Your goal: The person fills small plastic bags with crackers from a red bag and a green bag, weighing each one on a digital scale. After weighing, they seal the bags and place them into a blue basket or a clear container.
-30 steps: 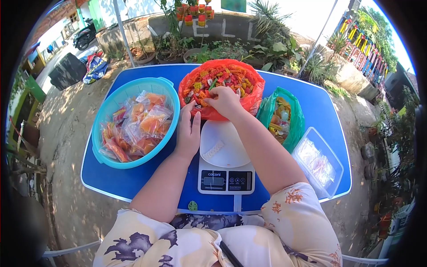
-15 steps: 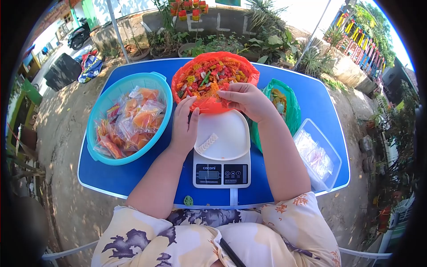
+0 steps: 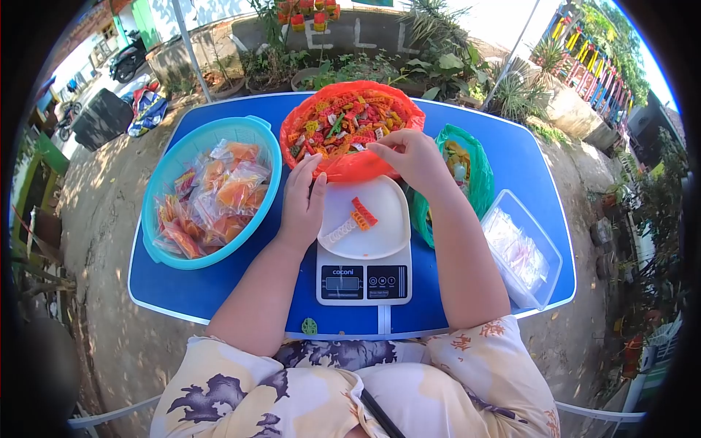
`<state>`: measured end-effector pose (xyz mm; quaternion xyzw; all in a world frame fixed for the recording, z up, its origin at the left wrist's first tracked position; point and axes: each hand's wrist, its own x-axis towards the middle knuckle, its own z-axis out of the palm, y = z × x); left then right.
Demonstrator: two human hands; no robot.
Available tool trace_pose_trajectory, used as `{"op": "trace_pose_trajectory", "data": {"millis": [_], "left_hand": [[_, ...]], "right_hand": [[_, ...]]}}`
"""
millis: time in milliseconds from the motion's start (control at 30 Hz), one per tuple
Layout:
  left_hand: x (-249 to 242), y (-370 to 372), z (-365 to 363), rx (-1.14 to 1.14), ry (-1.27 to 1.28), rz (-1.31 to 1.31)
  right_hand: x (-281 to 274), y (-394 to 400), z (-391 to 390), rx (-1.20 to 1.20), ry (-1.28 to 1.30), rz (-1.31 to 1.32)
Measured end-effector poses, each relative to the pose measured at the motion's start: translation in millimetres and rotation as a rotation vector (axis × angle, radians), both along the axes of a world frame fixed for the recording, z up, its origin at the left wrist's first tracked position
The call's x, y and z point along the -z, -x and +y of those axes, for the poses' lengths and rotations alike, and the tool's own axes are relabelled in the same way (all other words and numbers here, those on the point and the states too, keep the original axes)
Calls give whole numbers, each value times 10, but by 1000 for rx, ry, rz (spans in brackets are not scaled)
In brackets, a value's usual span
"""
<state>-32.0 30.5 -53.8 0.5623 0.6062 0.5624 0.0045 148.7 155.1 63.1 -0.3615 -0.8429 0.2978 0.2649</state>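
A red plastic bag (image 3: 358, 169) full of coloured cracker pieces (image 3: 343, 123) stands open at the table's far side. My left hand (image 3: 301, 198) is at its near left rim, fingers stretched up and thumb apart. Over the near right rim my right hand (image 3: 415, 159) bends its fingers close together at the crackers; whatever they hold is hidden. Just in front, a kitchen scale (image 3: 364, 292) bears a white tray (image 3: 391, 237). On that tray lie a pale ridged cracker (image 3: 338, 233), an orange cracker (image 3: 359, 220) and a red cracker (image 3: 364, 211).
A turquoise basket (image 3: 155, 212) of filled clear packets stands left. To the right are a green plastic bag (image 3: 478, 171) and a clear box (image 3: 549, 281) of plastic sachets. One green cracker (image 3: 309, 325) lies near the blue table's (image 3: 277, 306) front edge.
An orange and a red cracker now lie on the tray beside the pale one. My right hand has shifted slightly right, to the bag's rim; my left hand has barely moved.
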Motion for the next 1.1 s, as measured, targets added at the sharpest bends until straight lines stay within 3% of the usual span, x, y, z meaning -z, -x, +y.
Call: {"op": "trace_pose_trajectory", "data": {"millis": [67, 167, 267, 367, 467, 600, 700, 800, 833, 1067, 1100], "left_hand": [[51, 25, 19, 54, 57, 16], [35, 41, 13, 94, 136, 12], [31, 47, 20, 110, 161, -1], [33, 49, 20, 116, 167, -11], [31, 51, 20, 127, 162, -13], [12, 50, 20, 151, 154, -39], [-25, 20, -2, 124, 175, -42], [26, 36, 8, 92, 175, -16], [28, 45, 14, 102, 158, -18], [39, 45, 22, 93, 146, -71], [28, 42, 23, 92, 147, -79]], "right_hand": [[124, 98, 167, 47, -151, 152], [454, 262, 453, -61, -255, 132], [596, 392, 569, -31, -335, -47], [696, 571, 674, -254, -354, -35], [857, 742, 713, -328, -455, -76], [557, 842, 516, 4, -471, -554], [449, 885, 399, 49, -555, -450], [668, 893, 430, -451, -653, -108], [703, 906, 456, -575, -461, -133], [544, 804, 682, -288, -372, -401], [512, 748, 656, -232, -394, -300]]}}
